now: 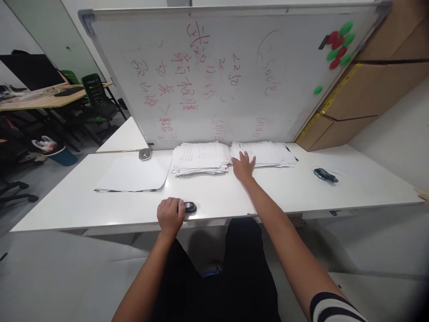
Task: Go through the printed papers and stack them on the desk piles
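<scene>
Fingers (247, 156) of your right hand (243, 169) are spread, tips resting on the right paper stack (270, 154), close to its left end. Left paper stack (201, 159) lies just beside it, edges uneven. Both sit on the white table (214, 194), at the foot of a whiteboard (114, 85) with red handwriting (191, 87). Your left hand (170, 216) is closed, fingers curled around a small black object (191, 207), possibly a stapler; its rounded end pokes out rightward near the table's front edge. Whether it touches the tabletop, you cannot tell. Farther left: large white paper (130, 174), flat, a small silver object (145, 154) at its back. Well right of the stacks: a dark blue object (325, 175), lying near tall cardboard boxes (362, 91).
</scene>
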The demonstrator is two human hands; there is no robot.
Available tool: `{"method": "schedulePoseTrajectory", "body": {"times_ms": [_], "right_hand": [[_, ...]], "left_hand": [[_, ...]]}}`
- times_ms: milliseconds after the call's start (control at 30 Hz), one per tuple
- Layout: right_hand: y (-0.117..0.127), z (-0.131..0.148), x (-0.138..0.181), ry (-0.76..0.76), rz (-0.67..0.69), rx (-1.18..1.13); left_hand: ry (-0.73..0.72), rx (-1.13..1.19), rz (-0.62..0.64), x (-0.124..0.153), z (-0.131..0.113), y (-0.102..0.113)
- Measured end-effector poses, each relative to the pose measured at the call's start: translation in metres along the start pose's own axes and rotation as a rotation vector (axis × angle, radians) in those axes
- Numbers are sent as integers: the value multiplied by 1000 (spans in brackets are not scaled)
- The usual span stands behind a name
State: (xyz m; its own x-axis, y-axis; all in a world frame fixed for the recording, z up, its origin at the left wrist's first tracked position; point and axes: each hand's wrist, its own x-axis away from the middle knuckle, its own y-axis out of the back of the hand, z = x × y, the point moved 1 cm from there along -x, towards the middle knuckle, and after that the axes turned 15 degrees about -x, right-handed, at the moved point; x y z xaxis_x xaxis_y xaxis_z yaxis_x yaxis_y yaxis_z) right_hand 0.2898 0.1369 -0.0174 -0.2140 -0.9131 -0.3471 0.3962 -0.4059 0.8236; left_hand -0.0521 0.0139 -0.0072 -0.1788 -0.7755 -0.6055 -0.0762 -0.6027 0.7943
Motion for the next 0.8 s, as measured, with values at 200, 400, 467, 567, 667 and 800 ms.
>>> {"method": "schedulePoseTrajectory", "body": {"times_ms": [200, 400, 467, 567, 667, 800], "right_hand": [[1, -4, 1, -148, -66, -50], [10, 8, 7, -121, -101, -197], [12, 17, 7, -196, -64, -338], [12, 32, 4, -378, -6, -432], [8, 42, -7, -492, 20, -450], [6, 52, -25, -535, 69, -479]], "left_hand": [[-11, 3, -18, 0, 1, -2], [-33, -21, -104, 2, 0, -6], [-35, -19, -105, 2, 0, -6], [-35, -25, -101, 1, -1, -5], [-25, -32, -103, 1, -1, -4], [-14, -32, -104, 2, -2, -4]]}}
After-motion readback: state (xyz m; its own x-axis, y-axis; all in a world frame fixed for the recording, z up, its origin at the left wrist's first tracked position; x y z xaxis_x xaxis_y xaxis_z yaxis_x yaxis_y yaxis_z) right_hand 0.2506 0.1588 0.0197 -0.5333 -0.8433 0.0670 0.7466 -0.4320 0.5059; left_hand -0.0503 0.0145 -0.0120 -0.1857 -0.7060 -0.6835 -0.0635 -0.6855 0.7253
